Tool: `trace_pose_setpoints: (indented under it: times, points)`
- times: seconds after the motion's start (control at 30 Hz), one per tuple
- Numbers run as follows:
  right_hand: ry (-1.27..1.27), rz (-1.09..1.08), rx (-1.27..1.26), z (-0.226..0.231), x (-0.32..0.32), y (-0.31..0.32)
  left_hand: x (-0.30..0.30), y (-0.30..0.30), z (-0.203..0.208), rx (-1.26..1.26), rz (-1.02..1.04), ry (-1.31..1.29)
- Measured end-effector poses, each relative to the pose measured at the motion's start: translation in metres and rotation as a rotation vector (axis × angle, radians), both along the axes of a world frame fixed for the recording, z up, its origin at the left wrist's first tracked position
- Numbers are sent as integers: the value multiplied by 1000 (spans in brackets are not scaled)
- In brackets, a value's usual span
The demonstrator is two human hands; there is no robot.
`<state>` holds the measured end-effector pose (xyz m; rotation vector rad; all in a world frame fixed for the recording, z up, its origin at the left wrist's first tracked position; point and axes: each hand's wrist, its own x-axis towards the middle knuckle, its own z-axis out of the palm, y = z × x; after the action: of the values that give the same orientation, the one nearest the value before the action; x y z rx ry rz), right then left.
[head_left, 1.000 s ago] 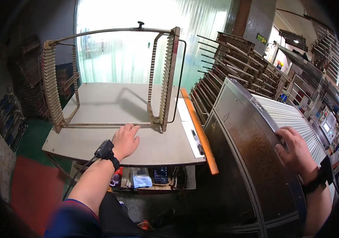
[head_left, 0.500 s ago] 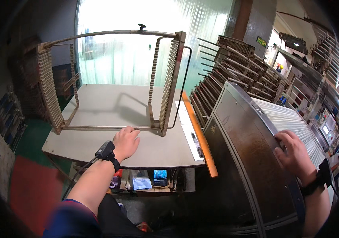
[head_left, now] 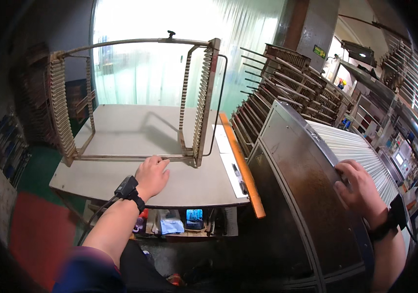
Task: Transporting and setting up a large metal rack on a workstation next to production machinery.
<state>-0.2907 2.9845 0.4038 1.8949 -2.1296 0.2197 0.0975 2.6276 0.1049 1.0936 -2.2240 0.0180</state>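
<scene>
My left hand [head_left: 151, 177] rests at the front of the white table [head_left: 96, 183], its fingers loosely bent against the lower front bar of a metal slotted rack [head_left: 204, 105]. That upright rack is an open frame with toothed side rails and a black knob on its top bar. Whether the fingertips go round the bar is hard to see. On the right, my right hand [head_left: 363, 193] lies over the top edge of a steel machine [head_left: 297, 171], thumb and fingers apart. Beside that hand, silvery rollers [head_left: 350, 144] run along the machine's top.
An orange strip [head_left: 243, 166] and white paper [head_left: 232, 171] with pens lie along the table's right edge. Stacked metal racks [head_left: 287, 83] stand behind the machine. Below the tabletop, a shelf [head_left: 184, 233] holds packets and small items. A translucent strip curtain [head_left: 145, 73] hangs behind.
The view has shifted slightly, so the rack and table sit a little further left. Both hands keep their places on the bar and the machine edge.
</scene>
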Motion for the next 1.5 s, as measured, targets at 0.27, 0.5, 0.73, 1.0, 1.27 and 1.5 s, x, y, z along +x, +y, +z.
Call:
trace_pose_setpoints:
  times: [0.27,0.5,0.73,1.0,1.27,1.5]
  points:
    - [4,33,-24,-3,-9,1,-5,1,1,-52,-36,54]
    - [63,81,-49,-10,-24,-1,1,-19,-17,-116,-39,98]
    - [92,71,-66,-16,-27,-6,7,-15,-16,8,-51,151]
    - [102,83,-72,-18,-31,-2,2,-20,-22,56,-71,191]
    - [89,108,-77,-17,-32,-1,1,-18,-18,74,-53,151]
    - [80,132,-64,-15,-26,-9,9,-19,-17,38,-10,101]
